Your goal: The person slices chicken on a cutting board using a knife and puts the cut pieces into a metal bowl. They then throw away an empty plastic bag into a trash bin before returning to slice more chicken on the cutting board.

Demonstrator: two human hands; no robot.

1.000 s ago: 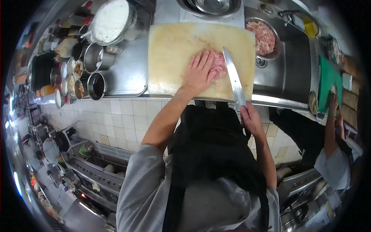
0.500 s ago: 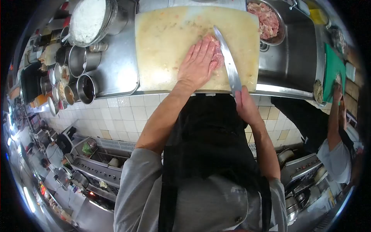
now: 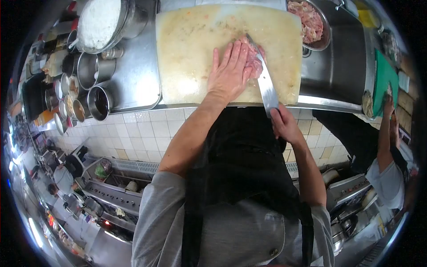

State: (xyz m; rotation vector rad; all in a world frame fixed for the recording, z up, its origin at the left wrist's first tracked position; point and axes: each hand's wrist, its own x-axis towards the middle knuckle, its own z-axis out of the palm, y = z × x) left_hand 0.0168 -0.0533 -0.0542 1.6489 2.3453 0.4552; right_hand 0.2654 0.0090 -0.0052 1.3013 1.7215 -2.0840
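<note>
My left hand (image 3: 230,71) lies flat on a piece of raw pink meat (image 3: 253,67), fingers stretched out and slightly apart. The palm hides much of the meat. Gripped in my right hand (image 3: 285,123) is the handle of a long kitchen knife (image 3: 267,86), its blade pointing away from me. The blade lies across the right part of the meat, and a small bit of pink shows on its far right side. Beneath it all is a large, stained, cream-coloured cutting board (image 3: 187,58).
At the upper right, a metal bowl (image 3: 328,38) of raw meat stands at the sink (image 3: 342,71). Left are a container of white powder (image 3: 101,24) and several metal pots (image 3: 95,71). A co-worker's hands (image 3: 388,104) are at a green board (image 3: 381,73) on the right.
The knife has shifted left onto the meat, and a bit of meat now shows on the blade's right side. My left hand stays flat on the meat.
</note>
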